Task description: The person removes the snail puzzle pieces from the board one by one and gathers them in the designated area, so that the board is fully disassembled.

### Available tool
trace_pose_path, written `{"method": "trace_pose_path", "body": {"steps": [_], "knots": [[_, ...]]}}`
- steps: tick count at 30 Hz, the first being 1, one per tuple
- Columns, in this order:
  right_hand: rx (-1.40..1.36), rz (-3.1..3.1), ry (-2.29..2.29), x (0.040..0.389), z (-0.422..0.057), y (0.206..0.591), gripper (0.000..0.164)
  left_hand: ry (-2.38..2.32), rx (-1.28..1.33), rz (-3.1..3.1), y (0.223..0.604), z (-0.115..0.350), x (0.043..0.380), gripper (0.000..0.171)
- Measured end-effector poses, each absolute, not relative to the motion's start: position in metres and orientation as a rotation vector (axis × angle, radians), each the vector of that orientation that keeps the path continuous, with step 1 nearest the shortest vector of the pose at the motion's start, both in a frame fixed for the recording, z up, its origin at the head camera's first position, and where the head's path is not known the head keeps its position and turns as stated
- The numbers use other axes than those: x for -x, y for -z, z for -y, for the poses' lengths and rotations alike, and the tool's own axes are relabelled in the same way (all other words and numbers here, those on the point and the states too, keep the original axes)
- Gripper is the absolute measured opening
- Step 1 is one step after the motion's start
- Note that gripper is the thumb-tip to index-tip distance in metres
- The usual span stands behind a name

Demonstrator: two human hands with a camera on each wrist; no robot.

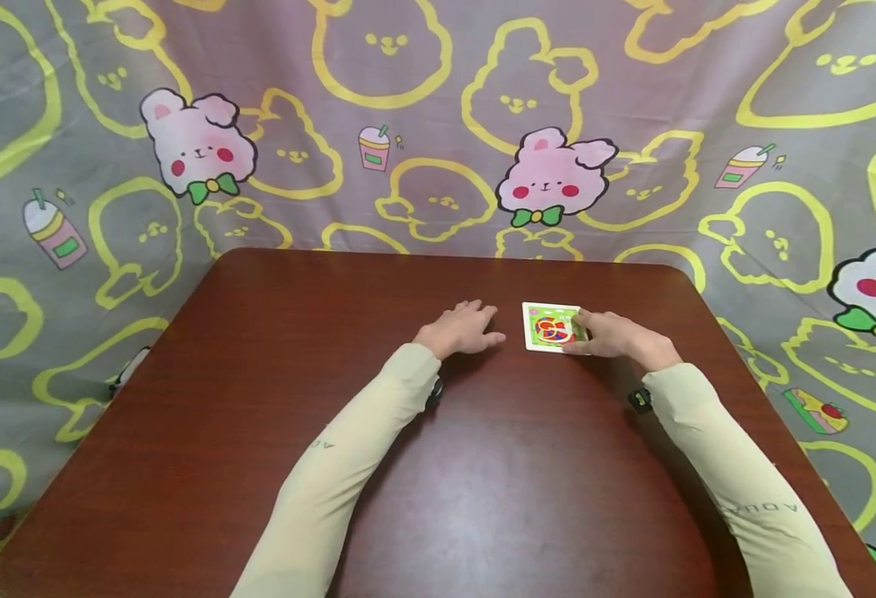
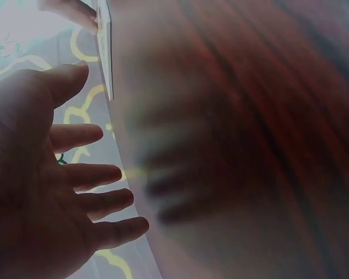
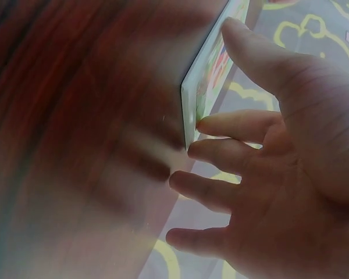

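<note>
A thin square picture board [image 1: 548,326] with a white border lies flat toward the far right of the table. Its picture is green with a red, blue and yellow spiral. My right hand [image 1: 620,336] is at its right side, thumb and index fingertip touching the picture face. In the right wrist view the other fingers of that hand [image 3: 279,151] are spread and fairly straight, by the edge of the board [image 3: 192,110]. To the left of the board, my left hand [image 1: 462,328] is held low over the table, fingers spread and holding nothing.
The brown wooden table [image 1: 273,357] has rounded corners and a glossy reflection near its front. A grey curtain [image 1: 438,124] with yellow outlines and cartoon bunnies hangs behind and along both sides. Both wrists carry dark straps, one with a small device [image 1: 640,399].
</note>
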State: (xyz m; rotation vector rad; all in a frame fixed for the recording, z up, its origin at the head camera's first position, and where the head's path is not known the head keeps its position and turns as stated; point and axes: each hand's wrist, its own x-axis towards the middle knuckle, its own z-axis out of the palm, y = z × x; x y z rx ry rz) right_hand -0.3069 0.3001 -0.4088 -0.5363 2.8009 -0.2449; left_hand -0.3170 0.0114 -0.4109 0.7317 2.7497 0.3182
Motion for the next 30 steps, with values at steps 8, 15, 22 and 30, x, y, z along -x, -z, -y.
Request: {"method": "trace_pose_path", "body": {"steps": [8,15,22,30], "knots": [[0.517,-2.805,0.252,0.31,-0.288,0.406,0.053,-0.275,-0.731,-2.751,0.414,-0.02,0.32,0.069],[0.529,-2.8,0.194,0.31,-0.277,0.405,0.05,-0.19,-0.755,-2.759,0.415,-0.03,0.32,0.071],[0.58,-2.786,0.202,0.308,-0.267,0.404,0.05,-0.176,-0.717,-2.727,0.414,-0.032,0.319,0.075],[0.563,-2.77,0.219,0.308,-0.26,0.407,0.054,-0.167,-0.692,-2.721,0.413,-0.03,0.317,0.073]]}}
